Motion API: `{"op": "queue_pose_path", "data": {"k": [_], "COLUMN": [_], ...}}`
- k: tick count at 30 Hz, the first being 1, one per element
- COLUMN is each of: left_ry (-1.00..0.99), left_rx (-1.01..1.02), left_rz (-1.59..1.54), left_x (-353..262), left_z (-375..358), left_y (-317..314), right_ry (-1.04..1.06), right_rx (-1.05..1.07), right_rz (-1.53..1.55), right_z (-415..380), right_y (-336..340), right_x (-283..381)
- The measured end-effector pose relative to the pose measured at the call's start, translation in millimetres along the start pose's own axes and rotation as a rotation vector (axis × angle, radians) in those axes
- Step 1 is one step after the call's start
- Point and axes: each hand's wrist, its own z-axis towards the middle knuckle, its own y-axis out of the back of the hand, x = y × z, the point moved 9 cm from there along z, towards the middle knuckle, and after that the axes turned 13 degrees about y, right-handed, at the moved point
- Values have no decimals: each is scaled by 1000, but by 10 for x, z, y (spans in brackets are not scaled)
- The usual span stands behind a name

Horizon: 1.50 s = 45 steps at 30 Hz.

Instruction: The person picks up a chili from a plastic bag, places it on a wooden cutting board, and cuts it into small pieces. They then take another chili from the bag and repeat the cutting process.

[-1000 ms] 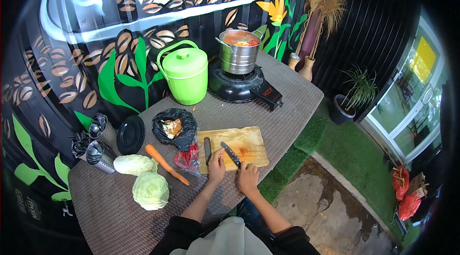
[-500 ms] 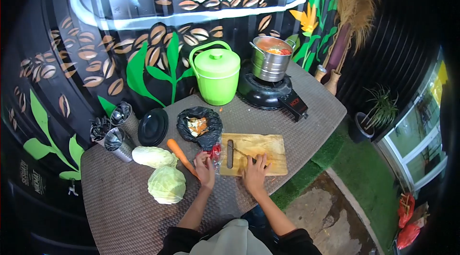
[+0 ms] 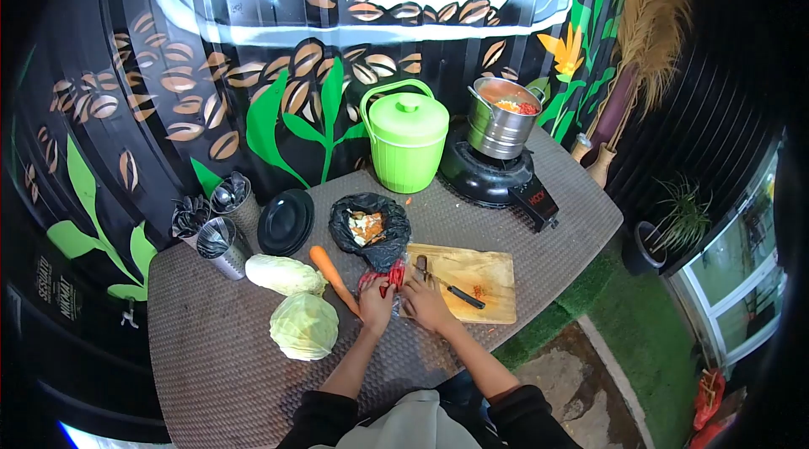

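My left hand (image 3: 376, 307) has its fingers closed on a clear plastic bag of red chilies (image 3: 396, 273), by the tip of a carrot (image 3: 334, 279). Close beside it, my right hand (image 3: 428, 307) is curled at the bag's right side, over the left end of a wooden cutting board (image 3: 493, 268). Its fingertips are partly hidden. A knife (image 3: 465, 296) with a dark blade lies on the board near some small orange-red bits. Behind the chilies, a black plastic bag (image 3: 344, 234) holds orange and white scraps.
A napa cabbage (image 3: 282, 274) and a round cabbage (image 3: 305, 328) lie left. Behind are black plates (image 3: 285, 221) and metal cutlery holders (image 3: 224, 248). A lidded green bucket (image 3: 408, 145) stands near a steel pot (image 3: 500, 127) with red and orange food on a portable stove (image 3: 484, 175).
My right hand has left the cutting board and moved left to the bag of chilies. The knife now lies uncovered on the board. My left hand has closed on the bag. The view has shifted slightly.
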Motion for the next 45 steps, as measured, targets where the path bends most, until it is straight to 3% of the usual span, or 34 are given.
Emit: {"op": "queue_pose_path", "data": {"k": [3, 5, 9, 14, 18, 21, 23, 24, 26, 27, 29, 30, 31, 33, 35, 37, 38, 41, 43, 44, 45], "left_ry": [65, 52, 89, 56, 85, 125, 118, 82, -8, -8, -185, -151, -152, -68, -69, 188, 264, 342, 337, 331, 331], "left_rx": [-4, -18, -22, -56, -50, -54, -78, -113, -124, -120, -95, -33, -26, 186, 223, 424, 403, 488, 553, 616, 624], "left_rz": [8, 25, 28, -47, -114, -216, -297, -290, -280, -282, -336, -357, -362, -608, -659, -923, -1021, -1030, -1003, -977, -975], "left_x": [48, 24, 110, 87, 150, 107, 19, -125, -225, -257, -537, -618, -714, -824, -829, -803, -806, -730, -747, -769, -760], "left_z": [10, -7, -40, -49, -63, -52, -92, -143, -205, -214, -310, -321, -326, -315, -337, -372, -403, -458, -500, -525, -532], "left_y": [-21, -39, -69, -36, -36, 15, 88, 206, 242, 231, 251, 209, 196, 11, -199, -517, -587, -810, -865, -909, -916], "right_ry": [-84, -47, -31, -346, -374, -478, -541, -545, -445, -449, -315, -312, -318, -342, -354, -366, -373, -402, -508, -512, -527], "right_rx": [84, -111, -208, -167, -312, -285, -414, -416, -631, -633, -657, -618, -622, -596, -608, -611, -619, -614, -464, -470, -381], "right_rz": [112, 82, 44, -26, -106, 52, 464, 462, 811, 808, 1333, 1361, 1355, 1357, 1339, 1304, 1299, 1243, 765, 765, 422], "right_z": [-99, -170, -139, 96, 132, 74, 5, -39, -132, -194, -238, -301, -387, -550, -718, -880, -958, -1181, -1323, -1347, -1363], "right_y": [-59, -81, -64, -50, -127, -59, -206, -161, 69, 157, 233, 354, 478, 622, 621, 610, 584, 478, 501, 478, 540], "right_x": [-67, -96, -52, -140, -195, -244, -448, -472, -473, -494, -426, -384, -367, -347, -409, -455, -490, -575, -623, -608, -562]}}
